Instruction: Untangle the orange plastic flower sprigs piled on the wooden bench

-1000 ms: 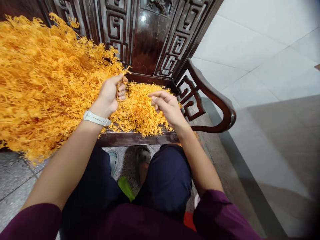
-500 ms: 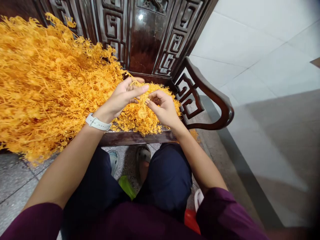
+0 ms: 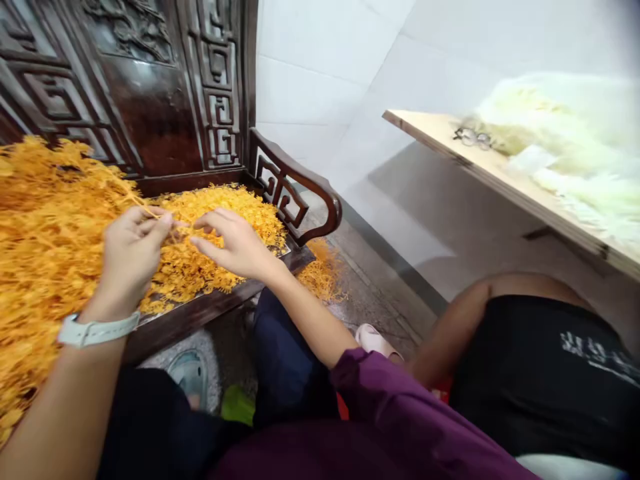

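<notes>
My left hand (image 3: 131,252), a pale watch on its wrist, pinches a thin orange artificial flower stem (image 3: 131,193) that slants up to the left. Just to its right is my right hand (image 3: 234,244), thumb and fingers apart, with nothing visible gripped. Orange plastic sprigs (image 3: 233,207) lie under both hands on the dark carved wooden bench (image 3: 180,327). A much larger heap of long orange stems (image 3: 40,233) fills the left side. The stem's end between the hands is too fine to make out.
The bench's curved armrest (image 3: 320,193) rises at the right end. More orange bits (image 3: 323,270) lie on the floor beyond it. A wooden shelf (image 3: 430,127) carries eyeglasses (image 3: 473,138) and pale yellow material. Another person in black clothing (image 3: 540,373) sits close on my right.
My view has swung to the right, bringing the shelf and the other person into sight. My hands have moved apart, and my right hand's fingers have opened away from the sprigs.
</notes>
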A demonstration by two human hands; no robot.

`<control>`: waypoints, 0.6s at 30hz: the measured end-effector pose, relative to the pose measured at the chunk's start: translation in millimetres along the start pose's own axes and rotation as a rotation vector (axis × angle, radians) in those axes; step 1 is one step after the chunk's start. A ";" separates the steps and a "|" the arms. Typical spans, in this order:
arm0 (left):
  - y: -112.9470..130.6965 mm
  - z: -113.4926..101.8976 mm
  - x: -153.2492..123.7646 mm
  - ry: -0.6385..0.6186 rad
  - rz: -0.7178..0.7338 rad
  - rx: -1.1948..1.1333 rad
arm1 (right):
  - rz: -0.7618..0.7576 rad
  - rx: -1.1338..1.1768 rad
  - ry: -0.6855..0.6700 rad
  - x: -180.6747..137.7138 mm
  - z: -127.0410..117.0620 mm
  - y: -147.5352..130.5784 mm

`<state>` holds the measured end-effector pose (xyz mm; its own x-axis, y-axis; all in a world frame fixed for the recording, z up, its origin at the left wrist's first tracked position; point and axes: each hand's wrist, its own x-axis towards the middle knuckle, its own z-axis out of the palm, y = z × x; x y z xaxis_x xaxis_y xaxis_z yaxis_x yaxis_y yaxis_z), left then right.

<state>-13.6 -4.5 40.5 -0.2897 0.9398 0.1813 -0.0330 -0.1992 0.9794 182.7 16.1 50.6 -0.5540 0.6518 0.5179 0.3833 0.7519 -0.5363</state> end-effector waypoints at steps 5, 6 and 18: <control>-0.6 -3.5 -3.7 0.062 0.001 -0.156 | 0.143 0.165 0.090 -18.2 13.3 -9.0; 0.3 -4.5 -5.5 0.060 0.007 -0.167 | 0.157 0.206 0.084 -20.3 15.1 -8.6; 1.7 -18.7 -26.5 0.006 -0.093 -0.160 | 0.570 0.643 0.317 -143.1 19.9 -68.6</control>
<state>-23.8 -35.0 35.8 -0.2841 0.9546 0.0901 -0.2118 -0.1541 0.9651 221.0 -130.7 0.0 -0.1424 0.9753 0.1689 -0.0014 0.1705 -0.9854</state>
